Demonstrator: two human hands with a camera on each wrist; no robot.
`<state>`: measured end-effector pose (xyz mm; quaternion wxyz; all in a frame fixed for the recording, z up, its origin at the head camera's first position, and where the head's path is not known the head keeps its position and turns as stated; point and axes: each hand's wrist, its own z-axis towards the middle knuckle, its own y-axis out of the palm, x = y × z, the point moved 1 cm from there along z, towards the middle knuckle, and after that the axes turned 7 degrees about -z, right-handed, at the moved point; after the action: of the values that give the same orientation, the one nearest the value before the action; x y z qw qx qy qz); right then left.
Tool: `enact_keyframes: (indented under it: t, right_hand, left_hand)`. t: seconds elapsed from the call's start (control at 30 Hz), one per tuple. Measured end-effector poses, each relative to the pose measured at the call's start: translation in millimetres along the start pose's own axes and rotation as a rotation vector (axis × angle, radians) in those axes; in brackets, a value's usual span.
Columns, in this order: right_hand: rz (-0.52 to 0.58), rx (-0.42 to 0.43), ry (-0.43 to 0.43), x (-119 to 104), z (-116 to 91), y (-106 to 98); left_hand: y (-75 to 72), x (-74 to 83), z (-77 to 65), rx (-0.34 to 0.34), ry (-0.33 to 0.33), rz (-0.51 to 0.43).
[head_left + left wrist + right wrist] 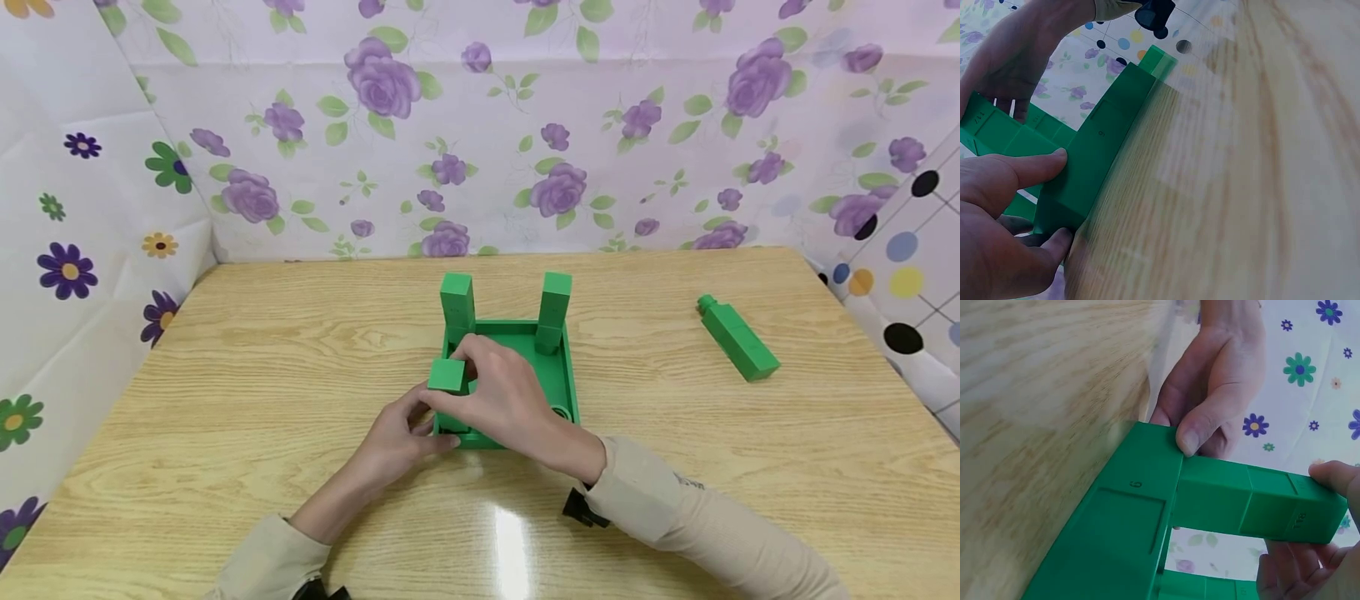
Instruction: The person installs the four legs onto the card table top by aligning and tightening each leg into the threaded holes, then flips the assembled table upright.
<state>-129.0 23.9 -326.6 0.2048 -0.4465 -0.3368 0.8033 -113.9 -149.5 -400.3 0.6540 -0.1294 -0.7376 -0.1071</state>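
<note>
A shallow square green tray (572, 375) sits on the table. A green square post (447, 377) stands upright at its front left corner. My right hand (510, 396) grips the upper end of this post between thumb and fingers; the right wrist view shows the post (1247, 500) meeting the tray wall (1129, 494). At the same corner my left hand (397, 433) holds the tray from outside, its thumb at the front wall. Green posts also rise from the back left (457, 304) and back right (555, 304) corners. The right hand covers part of the tray floor.
Off to the right lies another green post (738, 337), with a narrower ridged end. A small green ring-shaped part (561, 412) shows at the tray's front right, partly behind the right wrist. Flowered cloth (487, 142) hangs behind the wooden table (300, 350).
</note>
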Motion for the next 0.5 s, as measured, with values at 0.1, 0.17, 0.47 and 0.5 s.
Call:
enact_keyframes:
  t: [0.1,0.17,0.47,0.5]
  right_hand:
    - [0.019,-0.028,-0.001,1.3,1.0,0.4]
    - [0.021,-0.060,-0.017,2.3,2.2,-0.6]
    - [-0.084,-0.273,-0.174,13.2,-1.1,-26.8]
    - [-0.078,-0.273,-0.180,16.6,-1.4,-31.1]
  left_hand:
    - [-0.7,-1.2,-0.6,-0.002,-0.010,-0.006]
    - [-0.9,-2.0,-0.9,0.000,-0.016,-0.008]
    - [1.8,-1.3,0.7,0.029,-0.033,-0.003]
    - [2.2,-0.9,1.0,0.034,-0.033,-0.005]
